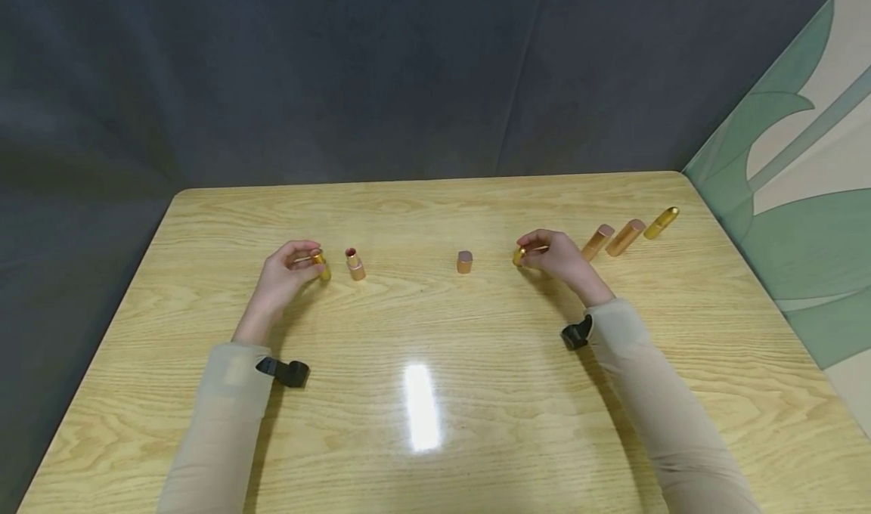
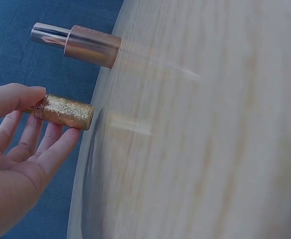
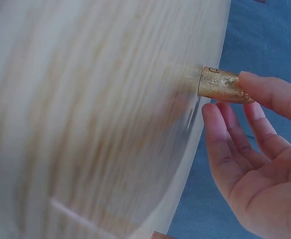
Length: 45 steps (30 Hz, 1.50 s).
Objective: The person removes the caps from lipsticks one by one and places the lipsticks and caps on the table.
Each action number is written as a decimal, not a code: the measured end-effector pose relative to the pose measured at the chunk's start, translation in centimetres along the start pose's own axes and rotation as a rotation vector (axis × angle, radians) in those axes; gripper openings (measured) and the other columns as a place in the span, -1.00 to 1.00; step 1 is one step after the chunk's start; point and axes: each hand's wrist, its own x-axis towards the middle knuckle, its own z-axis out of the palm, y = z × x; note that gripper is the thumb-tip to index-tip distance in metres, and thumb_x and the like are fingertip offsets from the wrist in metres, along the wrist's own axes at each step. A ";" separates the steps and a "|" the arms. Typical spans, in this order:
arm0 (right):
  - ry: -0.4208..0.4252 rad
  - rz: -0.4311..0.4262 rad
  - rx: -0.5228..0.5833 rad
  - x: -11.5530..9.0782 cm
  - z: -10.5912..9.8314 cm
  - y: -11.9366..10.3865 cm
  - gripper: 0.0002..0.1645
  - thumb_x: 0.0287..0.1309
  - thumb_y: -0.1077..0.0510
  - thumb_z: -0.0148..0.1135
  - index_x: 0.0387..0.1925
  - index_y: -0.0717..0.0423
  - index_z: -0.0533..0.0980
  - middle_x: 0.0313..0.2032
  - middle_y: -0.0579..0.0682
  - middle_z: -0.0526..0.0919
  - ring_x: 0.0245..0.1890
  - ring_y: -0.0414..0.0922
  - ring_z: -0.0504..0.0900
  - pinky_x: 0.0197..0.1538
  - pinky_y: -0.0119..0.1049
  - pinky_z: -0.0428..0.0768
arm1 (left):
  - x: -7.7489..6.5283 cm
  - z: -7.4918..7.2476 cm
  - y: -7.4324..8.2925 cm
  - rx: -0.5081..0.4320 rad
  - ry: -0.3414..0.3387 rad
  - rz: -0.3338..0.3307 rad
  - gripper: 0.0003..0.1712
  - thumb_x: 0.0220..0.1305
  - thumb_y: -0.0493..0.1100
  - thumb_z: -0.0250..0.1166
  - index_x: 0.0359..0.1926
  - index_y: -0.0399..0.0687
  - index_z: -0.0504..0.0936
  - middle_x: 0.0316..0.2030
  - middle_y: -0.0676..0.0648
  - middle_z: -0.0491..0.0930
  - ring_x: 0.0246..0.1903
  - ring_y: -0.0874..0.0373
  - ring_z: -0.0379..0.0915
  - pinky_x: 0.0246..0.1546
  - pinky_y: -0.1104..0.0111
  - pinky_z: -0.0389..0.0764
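A gold lipstick tube (image 1: 322, 267) stands in the left hand (image 1: 282, 278) at the left of the table, its long axis near upright, with the narrow inner sleeve pointing up and the glittery base down; whether that base touches the wood cannot be told. Thumb and fingers pinch it from opposite sides, the hand otherwise loosely spread. Toward the table's right half, the right hand (image 1: 556, 257) pinches a gold cap (image 1: 519, 257) between thumb and fingertips, the remaining fingers partly bent; the cap's tapered end points up and its wide rim down toward the tabletop. One dark letter, perhaps a D or P, shows near that rim. Just beside the gold tube, a rose-gold lipstick base (image 2: 92, 46) stands upright and uncapped, its shiny sleeve upward, and MISSHA reads along its body. A copper-coloured cap (image 1: 464, 263) stands between the hands, well apart from that base. Beyond the right hand, two copper-coloured lipsticks (image 1: 626, 238) and a gold lipstick (image 1: 661, 223) stand in a slanting row. All are on the wood-grain table (image 1: 354, 325), with a dark cloth (image 1: 354, 75) behind and a green-and-cream panel (image 1: 810, 219) at the right.
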 end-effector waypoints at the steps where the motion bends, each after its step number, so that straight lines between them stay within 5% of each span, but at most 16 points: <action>1: 0.001 0.003 0.008 0.0 0.0 0.0 -0.57 0.22 0.36 0.15 0.12 0.41 0.40 0.04 0.36 0.50 0.00 0.09 0.56 -0.25 -0.65 0.46 | 0.0 0.0 0.0 -0.004 -0.001 0.000 -0.49 0.30 -0.32 0.18 0.25 -0.30 0.32 0.19 -0.21 0.39 -0.03 0.31 0.40 -0.07 0.71 0.46; 8: 0.031 -0.017 0.021 -0.2 -0.5 0.0 -0.54 0.22 0.35 0.15 0.15 0.40 0.37 0.12 0.36 0.45 0.10 0.18 0.49 -0.19 -0.67 0.44 | 0.1 0.0 -0.1 -0.009 -0.010 -0.003 -0.48 0.30 -0.33 0.19 0.25 -0.31 0.32 0.18 -0.20 0.40 -0.04 0.37 0.40 -0.08 0.73 0.47; 15: 0.059 -0.036 -0.015 -1.0 -1.5 -1.1 -0.52 0.24 0.30 0.16 0.18 0.36 0.36 0.15 0.35 0.45 0.17 0.22 0.47 0.11 -0.19 0.54 | 0.1 -0.1 -0.2 0.007 -0.019 -0.006 -0.49 0.32 -0.31 0.17 0.25 -0.30 0.32 0.21 -0.21 0.38 0.01 0.29 0.39 -0.08 0.72 0.47; 24: 0.096 -0.074 0.035 -2.5 -3.0 -2.2 -0.51 0.27 0.28 0.14 0.20 0.34 0.35 0.16 0.34 0.43 0.19 0.18 0.45 -0.18 -0.75 0.44 | 0.1 -0.2 -0.2 0.014 -0.031 -0.013 -0.50 0.32 -0.30 0.17 0.26 -0.29 0.31 0.20 -0.21 0.37 0.10 0.15 0.38 -0.10 0.73 0.47; 30: 0.145 -0.080 0.013 -3.5 -3.9 -2.6 -0.52 0.27 0.22 0.17 0.19 0.27 0.37 0.18 0.28 0.45 0.16 0.07 0.48 -0.15 -0.76 0.45 | 0.1 -0.2 -0.2 0.014 -0.041 -0.008 -0.48 0.32 -0.29 0.17 0.26 -0.30 0.31 0.20 -0.21 0.37 0.10 0.16 0.39 -0.09 0.72 0.47; 38: 0.225 -0.069 -0.009 -4.4 -5.6 -2.1 -0.49 0.26 0.14 0.20 0.20 0.24 0.38 0.14 0.15 0.49 -0.12 -0.53 0.46 -0.19 -0.69 0.50 | 0.2 -0.2 -0.2 0.019 -0.042 -0.005 -0.51 0.33 -0.29 0.17 0.24 -0.32 0.31 0.19 -0.21 0.38 0.11 0.14 0.38 -0.10 0.72 0.47; 45: 0.293 -0.087 0.025 -5.1 -7.2 -1.1 -0.52 0.24 0.12 0.22 0.14 0.24 0.40 -0.17 -0.44 0.48 -0.20 -0.61 0.45 -0.20 -0.72 0.45 | 0.1 -0.2 -0.2 0.010 -0.049 0.003 -0.51 0.33 -0.29 0.16 0.24 -0.34 0.31 0.20 -0.24 0.37 0.15 0.06 0.37 -0.11 0.73 0.47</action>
